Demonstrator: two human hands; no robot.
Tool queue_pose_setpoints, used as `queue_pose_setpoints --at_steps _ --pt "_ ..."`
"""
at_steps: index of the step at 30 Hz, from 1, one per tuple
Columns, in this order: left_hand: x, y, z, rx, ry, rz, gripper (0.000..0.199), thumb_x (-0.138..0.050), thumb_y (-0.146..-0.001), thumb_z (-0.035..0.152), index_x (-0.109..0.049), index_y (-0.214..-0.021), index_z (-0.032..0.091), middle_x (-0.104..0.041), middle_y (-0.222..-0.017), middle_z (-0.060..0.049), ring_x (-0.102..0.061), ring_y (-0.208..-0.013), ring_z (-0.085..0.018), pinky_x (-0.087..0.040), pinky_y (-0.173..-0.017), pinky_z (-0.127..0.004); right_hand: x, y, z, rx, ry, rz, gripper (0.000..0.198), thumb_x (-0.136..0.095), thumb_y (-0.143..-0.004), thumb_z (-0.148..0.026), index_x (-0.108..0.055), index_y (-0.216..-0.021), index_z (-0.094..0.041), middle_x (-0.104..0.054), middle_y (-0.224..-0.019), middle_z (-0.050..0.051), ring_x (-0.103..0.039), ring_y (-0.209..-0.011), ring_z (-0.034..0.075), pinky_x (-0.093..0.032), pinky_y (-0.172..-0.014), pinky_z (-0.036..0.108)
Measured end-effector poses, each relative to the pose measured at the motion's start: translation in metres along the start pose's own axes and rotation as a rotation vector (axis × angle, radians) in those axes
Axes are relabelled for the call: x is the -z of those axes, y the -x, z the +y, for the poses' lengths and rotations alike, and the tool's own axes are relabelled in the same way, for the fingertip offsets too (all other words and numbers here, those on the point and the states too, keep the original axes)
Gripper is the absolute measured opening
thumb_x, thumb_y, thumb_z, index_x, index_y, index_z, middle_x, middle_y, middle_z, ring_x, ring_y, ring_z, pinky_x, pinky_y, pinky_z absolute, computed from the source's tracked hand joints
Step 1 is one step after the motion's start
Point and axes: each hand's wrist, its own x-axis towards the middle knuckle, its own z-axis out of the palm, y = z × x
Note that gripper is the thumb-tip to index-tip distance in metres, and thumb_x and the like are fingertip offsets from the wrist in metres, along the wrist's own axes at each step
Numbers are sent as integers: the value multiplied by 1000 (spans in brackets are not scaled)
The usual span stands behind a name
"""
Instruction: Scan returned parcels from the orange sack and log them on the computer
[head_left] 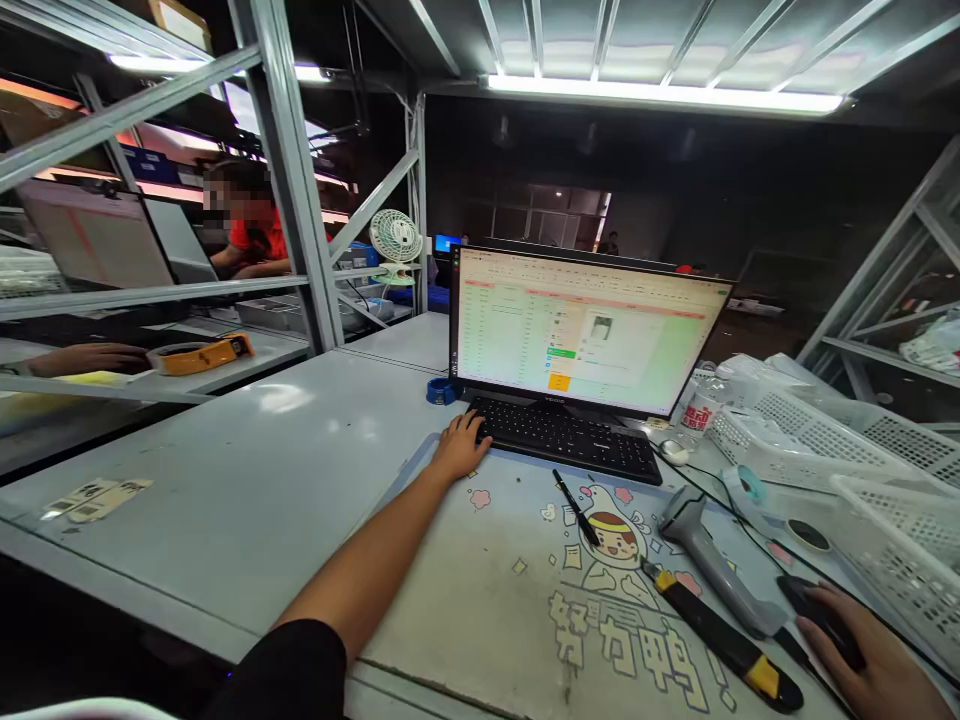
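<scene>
My left hand [459,447] rests at the left end of a black keyboard [562,435], its fingers spread over the keys. At the lower right, my right hand [877,655] is curved over a black computer mouse [821,615]. A lit monitor [517,330] behind the keyboard displays a spreadsheet-like page with a small product picture. Between my hands, a black pen [576,508] lies on a cartoon-printed desk mat [457,590]. Nearer the mouse are a grey barcode scanner [716,565] and a black-and-yellow utility knife [712,625].
White perforated baskets [795,440] and a plastic bottle [701,410] line the right side. A blue ring-shaped item [440,391] sits left of the monitor. Metal rack posts [296,180] border the left, where a person in red [259,240] and another hand [94,358] appear.
</scene>
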Motion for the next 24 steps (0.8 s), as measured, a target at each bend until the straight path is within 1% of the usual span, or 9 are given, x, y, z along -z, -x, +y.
queue_pose_setpoints --at_steps 2,5,10,17,20,21,22,23,24 --pt "0 -1 0 -6 -4 2 54 -51 -107 45 -56 -154 19 -42 -173 -14 -41 -156 -37 -44 -124 -56 4 1 -8 -13 9 -19 59 -61 -87 -69 -73 -122 -23 -75 -133 18 -74 -120 43 -59 -108 63" --pt "1 -3 0 -14 -7 5 55 -50 -106 44 -56 -154 17 -43 -173 -16 -41 -155 -39 -43 -124 -57 11 1 -21 -11 47 -42 57 -58 -91 -66 -71 -124 -22 -74 -135 17 -72 -124 41 -56 -112 61" --pt "3 -5 2 -21 0 -1 58 -47 -105 45 -56 -153 14 -44 -171 -18 -42 -155 -41 -43 -124 -58 18 4 -34 -62 135 -39 54 -49 -97 -63 -68 -128 -22 -72 -138 16 -72 -124 38 -57 -110 58" --pt "13 1 13 16 19 -3 56 -48 -103 42 -58 -151 14 -45 -170 -19 -40 -155 -44 -43 -123 -65 17 5 -36 -61 171 8 51 -48 -99 -57 -64 -133 -22 -69 -142 15 -69 -126 36 -54 -112 54" --pt "34 3 39 10 22 5 52 -51 -101 37 -63 -143 9 -43 -169 -24 -31 -158 -50 -32 -126 -71 15 5 -39 -78 193 -12 51 -46 -99 -54 -63 -135 -22 -67 -142 15 -70 -124 36 -56 -108 53" --pt "45 6 53 -13 25 -3 47 -53 -101 36 -67 -137 9 -48 -165 -25 -32 -157 -50 -31 -127 -71 15 5 -41 -83 194 -17 52 -46 -99 -54 -63 -135 -21 -67 -142 16 -70 -124 36 -56 -108 53" --pt "58 12 71 -54 31 -23 41 -56 -100 37 -72 -128 11 -56 -158 -24 -39 -154 -48 -34 -126 -68 15 5 -42 -85 190 -20 52 -45 -99 -54 -63 -136 -21 -67 -143 16 -70 -124 36 -56 -109 52" --pt "73 22 89 -124 62 -79 33 -59 -99 38 -75 -117 15 -66 -145 -20 -50 -146 -44 -41 -123 -62 16 5 -44 -88 185 -21 52 -45 -99 -53 -62 -136 -20 -66 -143 16 -69 -125 36 -55 -109 51" --pt "88 36 108 -216 101 -157 26 -64 -98 42 -78 -103 21 -75 -128 -13 -64 -130 -36 -51 -116 -51 17 4 -45 -91 180 -24 52 -45 -100 -53 -62 -137 -20 -66 -143 16 -69 -126 35 -55 -110 51"
